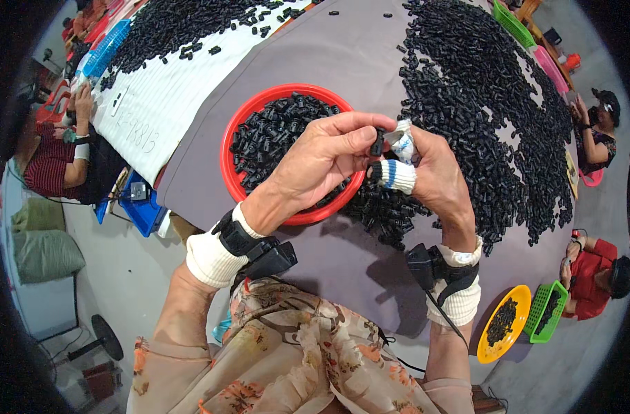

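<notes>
My left hand (313, 157) is over the red basin, its thumb and forefinger pinching a small black plastic part (377, 143). Just right of it, my right hand (440, 169) is closed, with its fingers curled toward that part. White cloth finger covers (399, 175), one with blue stripes, wrap its thumb and forefinger. A dark piece shows at the thumb's tip; whether it is a second part I cannot tell. The round red basin (233, 117) beneath holds many similar black parts (282, 124). Both wrists wear white cuffs with black strapped devices.
A wide heap of black parts (487, 96) covers the table's right side; another heap (184, 31) lies far left on white sheeting (149, 103). A yellow tray (485, 350) and a green basket (535, 336) with parts stand at the lower right. Other people sit around the table.
</notes>
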Demonstrator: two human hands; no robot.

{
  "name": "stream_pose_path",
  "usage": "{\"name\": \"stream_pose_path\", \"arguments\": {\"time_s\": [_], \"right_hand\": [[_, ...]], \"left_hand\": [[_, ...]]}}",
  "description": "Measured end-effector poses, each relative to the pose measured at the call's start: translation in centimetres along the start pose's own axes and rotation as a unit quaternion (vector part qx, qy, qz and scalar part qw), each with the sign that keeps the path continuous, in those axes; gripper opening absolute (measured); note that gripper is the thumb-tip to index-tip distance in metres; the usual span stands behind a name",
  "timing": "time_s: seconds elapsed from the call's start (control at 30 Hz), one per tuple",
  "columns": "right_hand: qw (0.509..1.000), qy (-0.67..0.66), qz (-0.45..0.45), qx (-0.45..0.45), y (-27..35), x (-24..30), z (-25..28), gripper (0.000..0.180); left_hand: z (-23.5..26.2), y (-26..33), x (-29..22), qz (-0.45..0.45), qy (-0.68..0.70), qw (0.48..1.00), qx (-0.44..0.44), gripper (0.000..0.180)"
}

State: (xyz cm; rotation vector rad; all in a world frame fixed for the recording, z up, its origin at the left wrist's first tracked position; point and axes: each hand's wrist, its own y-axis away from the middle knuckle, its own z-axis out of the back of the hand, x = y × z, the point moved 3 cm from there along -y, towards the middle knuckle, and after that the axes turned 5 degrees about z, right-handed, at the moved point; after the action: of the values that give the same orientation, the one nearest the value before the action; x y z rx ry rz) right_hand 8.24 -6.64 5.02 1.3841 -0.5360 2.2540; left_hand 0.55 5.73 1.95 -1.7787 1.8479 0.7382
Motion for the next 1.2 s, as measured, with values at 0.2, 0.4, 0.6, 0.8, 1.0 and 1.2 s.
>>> {"name": "stream_pose_path", "arguments": {"time_s": [0.2,0.4,0.6,0.8,1.0,1.2], "right_hand": [[1.000,-0.001,-0.003,0.009,-0.4,-0.7,0.0,0.030],[1.000,-0.003,0.020,0.011,-0.5,-1.6,-0.3,0.031],[0.998,0.039,0.044,-0.005,-0.6,-1.2,-0.4,0.035],[0.997,0.061,0.048,-0.012,-0.6,-1.5,-0.2,0.036],[0.999,0.025,0.018,-0.016,-0.6,-1.5,0.3,0.032],[0.999,0.043,0.006,-0.017,-0.5,-1.3,0.4,0.032]], "left_hand": [[-0.1,0.1,-0.3,0.009,-0.007,1.000,0.007,0.030],[0.0,-0.1,-0.2,0.018,-0.032,0.999,-0.017,0.027],[0.5,-0.3,0.3,0.013,-0.024,1.000,-0.014,0.024],[0.3,-0.6,0.4,0.014,0.002,1.000,-0.014,0.025],[0.2,-1.0,0.9,0.024,0.055,0.998,0.008,0.021],[0.9,-1.0,1.3,0.016,0.038,0.999,0.035,0.026]]}}
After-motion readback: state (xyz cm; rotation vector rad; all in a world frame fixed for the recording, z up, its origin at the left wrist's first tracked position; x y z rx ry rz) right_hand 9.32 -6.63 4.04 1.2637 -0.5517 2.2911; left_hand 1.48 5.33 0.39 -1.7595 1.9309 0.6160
